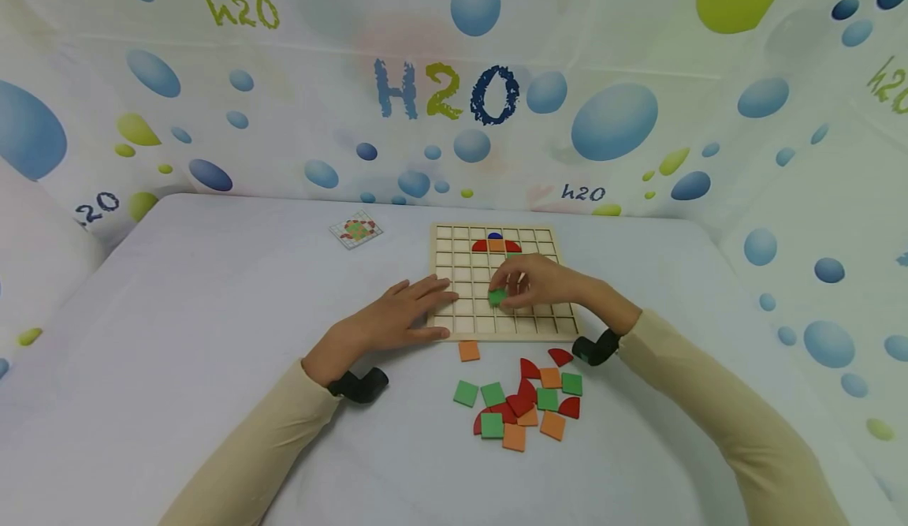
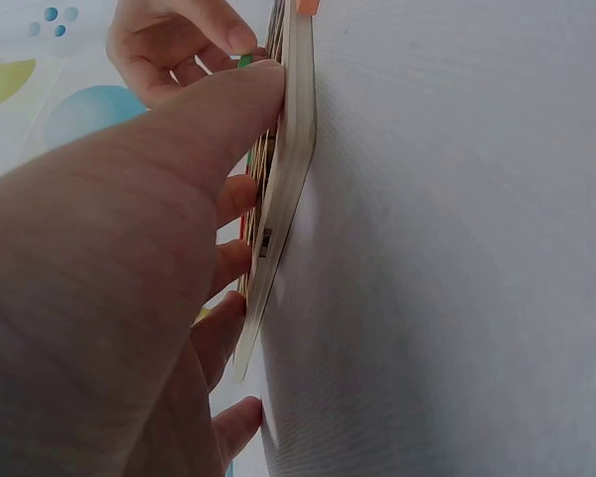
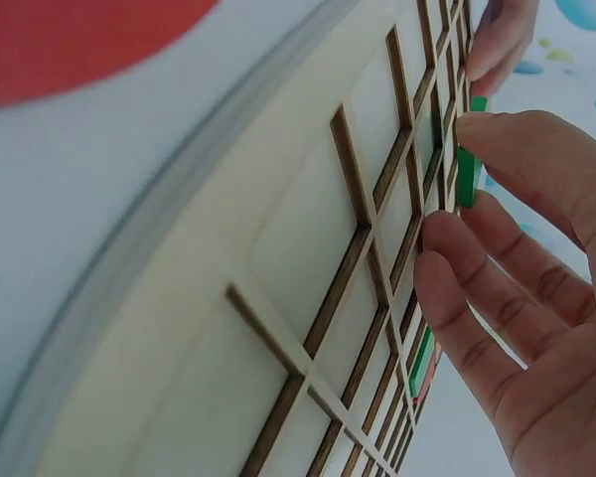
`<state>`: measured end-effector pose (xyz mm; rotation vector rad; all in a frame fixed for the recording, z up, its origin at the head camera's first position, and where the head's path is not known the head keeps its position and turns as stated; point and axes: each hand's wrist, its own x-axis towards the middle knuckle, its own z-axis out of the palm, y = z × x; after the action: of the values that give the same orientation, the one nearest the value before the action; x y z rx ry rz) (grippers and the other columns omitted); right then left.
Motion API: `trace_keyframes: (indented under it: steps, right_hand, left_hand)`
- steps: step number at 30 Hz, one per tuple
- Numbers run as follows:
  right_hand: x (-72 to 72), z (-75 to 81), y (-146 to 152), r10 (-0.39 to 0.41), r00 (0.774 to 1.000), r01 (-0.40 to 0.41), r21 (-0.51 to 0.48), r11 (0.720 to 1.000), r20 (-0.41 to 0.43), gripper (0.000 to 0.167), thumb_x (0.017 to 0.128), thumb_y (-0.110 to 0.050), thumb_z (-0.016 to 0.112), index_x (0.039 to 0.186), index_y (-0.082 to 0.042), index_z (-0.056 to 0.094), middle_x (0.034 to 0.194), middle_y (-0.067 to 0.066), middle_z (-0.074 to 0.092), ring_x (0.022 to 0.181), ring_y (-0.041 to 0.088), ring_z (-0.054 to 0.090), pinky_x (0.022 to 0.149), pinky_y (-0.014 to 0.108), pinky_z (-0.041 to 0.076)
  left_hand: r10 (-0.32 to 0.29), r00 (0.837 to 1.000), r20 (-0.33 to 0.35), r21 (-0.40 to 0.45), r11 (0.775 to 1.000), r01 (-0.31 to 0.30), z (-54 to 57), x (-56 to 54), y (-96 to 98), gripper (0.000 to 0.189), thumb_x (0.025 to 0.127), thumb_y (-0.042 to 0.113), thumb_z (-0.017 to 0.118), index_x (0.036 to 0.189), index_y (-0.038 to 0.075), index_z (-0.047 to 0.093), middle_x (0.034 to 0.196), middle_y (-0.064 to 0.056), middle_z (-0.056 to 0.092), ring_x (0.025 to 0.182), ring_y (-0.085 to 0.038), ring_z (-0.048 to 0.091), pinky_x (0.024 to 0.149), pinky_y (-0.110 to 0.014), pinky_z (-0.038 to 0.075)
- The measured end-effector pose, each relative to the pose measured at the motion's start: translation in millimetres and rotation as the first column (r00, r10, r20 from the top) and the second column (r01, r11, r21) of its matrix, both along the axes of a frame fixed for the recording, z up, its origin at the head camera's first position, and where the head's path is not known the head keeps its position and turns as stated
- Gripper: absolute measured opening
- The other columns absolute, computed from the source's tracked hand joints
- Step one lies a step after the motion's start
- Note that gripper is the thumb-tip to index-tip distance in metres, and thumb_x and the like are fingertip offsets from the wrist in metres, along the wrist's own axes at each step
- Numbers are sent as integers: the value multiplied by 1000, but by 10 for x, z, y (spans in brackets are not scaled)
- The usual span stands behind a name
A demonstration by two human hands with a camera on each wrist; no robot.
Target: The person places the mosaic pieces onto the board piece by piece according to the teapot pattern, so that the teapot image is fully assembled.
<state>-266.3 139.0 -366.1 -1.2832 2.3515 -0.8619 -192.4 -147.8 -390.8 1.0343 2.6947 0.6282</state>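
A wooden grid board (image 1: 461, 324) lies on the table. My right hand (image 1: 535, 280) is over its middle and pinches a green square tile (image 1: 497, 296) between thumb and fingers; the right wrist view shows this green tile (image 3: 467, 164) tilted on edge above the cells. With fingers spread, my left hand (image 1: 397, 317) rests on the board's left edge, its thumb near the front corner. Near the board's far side sit a blue piece (image 1: 495, 236), an orange square (image 1: 496, 245) and red quarter-round pieces (image 1: 480, 246). Another green tile in the grid is partly hidden by the right hand.
In front of the board lies a loose pile of green squares (image 1: 493, 426), orange squares (image 1: 552, 426) and red quarter-rounds (image 1: 570, 408). One orange square (image 1: 469, 351) lies close to the board's front edge. A pattern card (image 1: 356, 229) is at the back left of the table.
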Motion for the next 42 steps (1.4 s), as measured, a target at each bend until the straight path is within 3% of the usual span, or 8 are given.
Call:
trace_keyframes:
  steps: [13,21,27,42]
  right_hand:
    - [-163,16,25,-92,993,94,20,995,-71,23,83,-6,77,104,-1,69,102,11,66,80,19,63,72,28,55]
    - [-230,13,10,-149,983,148,-21,989,-103,19,84,-4,76,100,1,69,98,13,67,76,22,64,74,39,55]
    - [-276,-20,-32,-234,966,237,17,971,-110,15,86,-8,74,99,-1,70,94,9,66,76,18,58,72,31,50]
    - [-257,-36,-116,-330,935,337,37,941,-129,11,89,-4,69,98,0,70,101,14,66,78,21,53,73,33,47]
  left_hand:
    - [-4,1000,-15,4,1000,4,-5,-4,-1,60,98,39,58,148,13,41,157,-12,31,147,-32,22,115,-58,19]
    - [-2,1000,-14,-2,1000,2,1,6,-3,60,98,40,58,149,13,41,158,-10,31,147,-30,22,115,-57,19]
    - [-1,1000,-10,-9,1000,1,-14,0,-2,60,98,41,57,149,14,40,158,-10,30,147,-30,22,115,-57,18]
    - [7,1000,15,-5,1000,-7,23,18,-4,61,98,39,58,150,14,40,159,-9,29,148,-29,20,116,-56,16]
